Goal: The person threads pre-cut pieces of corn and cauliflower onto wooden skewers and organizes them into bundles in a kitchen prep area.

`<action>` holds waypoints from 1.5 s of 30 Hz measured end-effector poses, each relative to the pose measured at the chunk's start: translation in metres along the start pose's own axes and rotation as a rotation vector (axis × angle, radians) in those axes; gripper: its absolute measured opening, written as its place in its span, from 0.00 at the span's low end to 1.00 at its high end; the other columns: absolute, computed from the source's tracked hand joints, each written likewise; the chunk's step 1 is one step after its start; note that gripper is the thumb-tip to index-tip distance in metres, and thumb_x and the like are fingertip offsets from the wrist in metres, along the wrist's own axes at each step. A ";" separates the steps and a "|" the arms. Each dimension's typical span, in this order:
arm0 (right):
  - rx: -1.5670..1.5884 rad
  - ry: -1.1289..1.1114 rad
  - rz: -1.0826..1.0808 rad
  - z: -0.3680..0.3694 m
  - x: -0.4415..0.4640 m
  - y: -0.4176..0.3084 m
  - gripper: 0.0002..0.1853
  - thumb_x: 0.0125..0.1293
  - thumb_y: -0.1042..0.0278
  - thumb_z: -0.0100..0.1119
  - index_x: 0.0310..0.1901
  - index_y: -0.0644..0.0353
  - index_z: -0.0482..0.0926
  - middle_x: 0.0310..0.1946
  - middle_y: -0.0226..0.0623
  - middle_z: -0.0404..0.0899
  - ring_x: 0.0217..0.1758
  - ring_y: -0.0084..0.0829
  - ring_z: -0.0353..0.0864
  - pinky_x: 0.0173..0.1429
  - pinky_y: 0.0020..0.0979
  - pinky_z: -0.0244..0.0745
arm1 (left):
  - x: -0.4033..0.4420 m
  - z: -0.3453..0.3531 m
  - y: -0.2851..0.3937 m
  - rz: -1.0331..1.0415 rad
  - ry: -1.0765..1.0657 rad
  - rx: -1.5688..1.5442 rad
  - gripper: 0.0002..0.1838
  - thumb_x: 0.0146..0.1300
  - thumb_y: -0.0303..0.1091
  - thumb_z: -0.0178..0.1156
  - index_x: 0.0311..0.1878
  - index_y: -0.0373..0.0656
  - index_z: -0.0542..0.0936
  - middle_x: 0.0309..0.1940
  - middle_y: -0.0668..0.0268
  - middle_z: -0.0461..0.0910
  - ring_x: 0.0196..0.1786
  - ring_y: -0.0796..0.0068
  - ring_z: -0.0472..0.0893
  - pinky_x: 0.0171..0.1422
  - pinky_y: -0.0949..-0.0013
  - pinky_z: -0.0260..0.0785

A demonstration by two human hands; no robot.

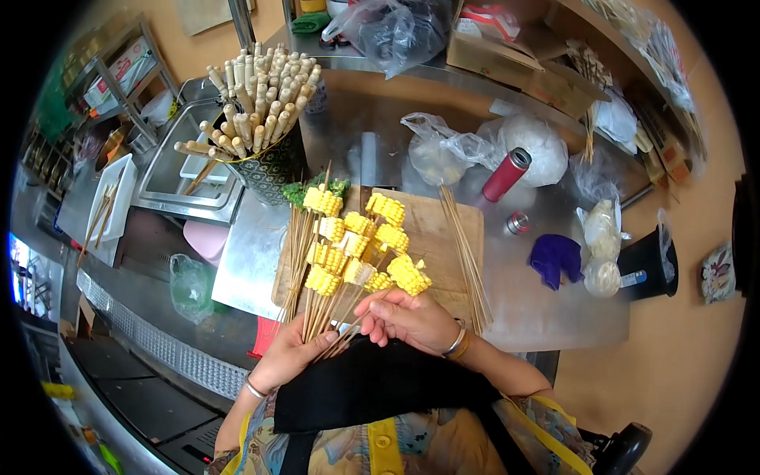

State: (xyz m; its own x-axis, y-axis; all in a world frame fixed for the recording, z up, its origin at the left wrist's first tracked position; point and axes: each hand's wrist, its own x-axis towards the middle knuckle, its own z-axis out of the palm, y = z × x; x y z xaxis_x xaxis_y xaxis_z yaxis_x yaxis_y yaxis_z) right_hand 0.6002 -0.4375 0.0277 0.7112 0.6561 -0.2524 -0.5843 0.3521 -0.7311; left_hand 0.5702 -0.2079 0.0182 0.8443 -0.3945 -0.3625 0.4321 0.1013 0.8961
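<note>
Several skewers of yellow corn pieces [348,244] fan out above the wooden board [419,202]. My left hand [291,352] is closed round the lower ends of their sticks. Beside it, my right hand [408,321] pinches the stick of the rightmost corn skewer, just below its corn. Left of the corn, a bundle of thin sticks with green vegetable tops [317,190] lies on the board's edge. More bare sticks [467,261] lie along the board's right side.
A patterned bucket [273,170] of wooden-handled sticks stands behind left, near a sink [190,146]. Rightward are a red bottle [507,174], its cap [518,222], a purple cloth [556,260], plastic bags [530,146] and a black bin [649,265].
</note>
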 end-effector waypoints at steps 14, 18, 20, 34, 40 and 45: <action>-0.083 0.686 -1.014 -0.053 -0.095 -0.098 0.10 0.70 0.63 0.47 0.32 0.57 0.69 0.22 0.24 0.65 0.18 0.13 0.59 0.19 0.15 0.55 | 0.006 0.000 0.002 0.004 0.052 0.064 0.13 0.62 0.31 0.60 0.46 0.38 0.70 0.32 0.70 0.76 0.33 0.83 0.77 0.36 0.81 0.70; -0.634 1.093 -0.664 -0.151 -0.158 -0.154 0.09 0.69 0.64 0.46 0.30 0.54 0.70 0.21 0.20 0.62 0.21 0.11 0.56 0.24 0.19 0.54 | 0.007 -0.006 0.007 -0.036 0.158 -0.010 0.12 0.62 0.28 0.59 0.47 0.39 0.70 0.31 0.69 0.76 0.32 0.81 0.77 0.35 0.80 0.72; -0.920 1.033 -0.324 -0.191 -0.160 -0.144 0.10 0.69 0.64 0.45 0.29 0.54 0.71 0.23 0.20 0.67 0.25 0.14 0.62 0.30 0.20 0.60 | 0.011 -0.004 0.009 0.010 0.186 -0.051 0.12 0.62 0.31 0.59 0.45 0.39 0.70 0.30 0.67 0.76 0.30 0.80 0.76 0.32 0.80 0.69; -1.853 1.102 0.147 -0.274 -0.080 -0.056 0.15 0.64 0.58 0.52 0.42 0.62 0.77 0.31 0.41 0.78 0.32 0.34 0.78 0.42 0.32 0.73 | 0.023 0.008 0.018 0.085 0.102 -0.159 0.14 0.65 0.39 0.57 0.43 0.38 0.70 0.31 0.63 0.75 0.35 0.74 0.78 0.37 0.77 0.73; -0.614 0.355 -0.462 -0.074 -0.001 -0.055 0.20 0.62 0.71 0.59 0.56 0.60 0.71 0.43 0.29 0.72 0.44 0.17 0.72 0.50 0.21 0.70 | 0.022 0.011 0.015 0.005 0.114 -0.163 0.13 0.59 0.32 0.62 0.43 0.38 0.70 0.33 0.61 0.78 0.34 0.76 0.80 0.35 0.79 0.75; -0.303 0.145 -0.543 -0.062 0.030 -0.040 0.21 0.61 0.72 0.60 0.55 0.62 0.69 0.52 0.35 0.69 0.52 0.21 0.69 0.59 0.26 0.66 | 0.011 0.008 0.012 -0.005 0.099 -0.294 0.15 0.57 0.28 0.64 0.44 0.36 0.71 0.34 0.60 0.78 0.35 0.74 0.81 0.40 0.76 0.77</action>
State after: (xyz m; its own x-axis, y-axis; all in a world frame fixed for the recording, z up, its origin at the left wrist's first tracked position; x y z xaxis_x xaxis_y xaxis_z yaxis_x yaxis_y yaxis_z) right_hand 0.6693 -0.4731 0.0106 0.9331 0.3325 0.1368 -0.0044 0.3910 -0.9204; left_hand 0.5818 -0.2186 0.0269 0.8627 -0.3060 -0.4027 0.4970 0.3653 0.7871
